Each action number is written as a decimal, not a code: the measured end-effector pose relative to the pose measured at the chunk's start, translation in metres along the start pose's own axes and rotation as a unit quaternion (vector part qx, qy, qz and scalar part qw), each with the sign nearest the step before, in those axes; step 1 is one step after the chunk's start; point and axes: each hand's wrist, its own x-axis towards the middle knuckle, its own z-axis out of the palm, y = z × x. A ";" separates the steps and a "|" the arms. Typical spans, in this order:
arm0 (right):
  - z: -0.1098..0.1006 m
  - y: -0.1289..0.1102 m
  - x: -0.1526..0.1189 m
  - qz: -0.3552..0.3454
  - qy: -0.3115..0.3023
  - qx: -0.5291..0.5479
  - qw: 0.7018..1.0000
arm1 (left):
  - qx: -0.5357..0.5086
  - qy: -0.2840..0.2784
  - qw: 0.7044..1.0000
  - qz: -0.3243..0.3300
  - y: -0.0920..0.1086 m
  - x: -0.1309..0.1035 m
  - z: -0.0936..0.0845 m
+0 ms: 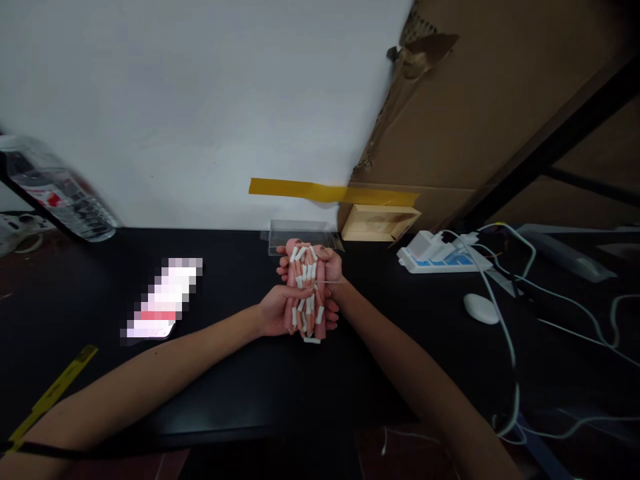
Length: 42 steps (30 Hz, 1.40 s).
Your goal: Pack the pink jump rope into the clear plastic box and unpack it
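A pink bundle [306, 290] with several short white pieces on its face is held upright over the dark table, near the middle of the view. My left hand [277, 310] grips its lower left side, the thumb lying across the front and fingertips showing at the right edge. Around the upper right side wraps my right hand [333, 267], with its fingertips showing past the left edge. A thin pale strand runs across the bundle near my right wrist. What the bundle is made of is hard to tell.
Behind the bundle are a clear plastic tray [280, 230] and a wooden box [380, 223]. A lit phone [167, 297] and a bottle [65, 193] are at left. At right lie a power strip [440, 257], a white mouse [481, 309] and loose cables.
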 end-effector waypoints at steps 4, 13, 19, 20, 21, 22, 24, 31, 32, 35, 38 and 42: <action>0.002 -0.001 0.000 0.020 -0.037 0.019 0.999 | 0.001 -0.007 1.000 -0.005 -0.001 0.000 -0.001; 0.008 -0.005 -0.003 0.028 0.022 0.001 0.999 | 0.001 -0.002 1.000 -0.006 -0.003 0.000 -0.002; 0.001 -0.006 -0.001 0.017 0.030 -0.005 0.999 | 0.000 -0.005 1.000 0.003 -0.002 0.001 0.002; 0.001 -0.006 -0.001 0.016 0.030 -0.004 0.999 | -0.001 -0.003 1.000 0.004 -0.001 0.002 0.002; 0.000 -0.006 0.000 0.014 0.031 -0.003 0.999 | -0.001 0.000 1.000 0.005 -0.001 0.002 0.002; -0.001 -0.007 0.000 0.013 0.031 -0.002 0.999 | 0.000 0.003 1.000 0.006 -0.001 0.003 0.002; -0.001 -0.007 0.001 0.005 0.032 0.002 0.999 | 0.002 0.008 1.000 0.006 0.001 0.004 0.001; -0.003 -0.004 0.002 -0.006 0.050 0.015 0.999 | 0.018 0.002 1.000 0.005 0.004 0.006 -0.003; -0.004 -0.004 0.002 -0.011 0.050 0.010 0.999 | 0.019 0.000 1.000 0.004 0.004 0.006 -0.004; -0.005 -0.003 0.003 -0.022 0.046 -0.006 0.999 | 0.021 -0.003 1.000 0.003 0.004 0.005 -0.007; -0.005 -0.002 0.003 -0.028 0.050 -0.007 0.998 | 0.050 0.012 0.999 0.000 0.007 0.005 -0.008; -0.009 -0.009 0.001 -0.050 0.088 -0.024 0.995 | 0.218 0.107 0.970 -0.002 0.021 0.003 -0.003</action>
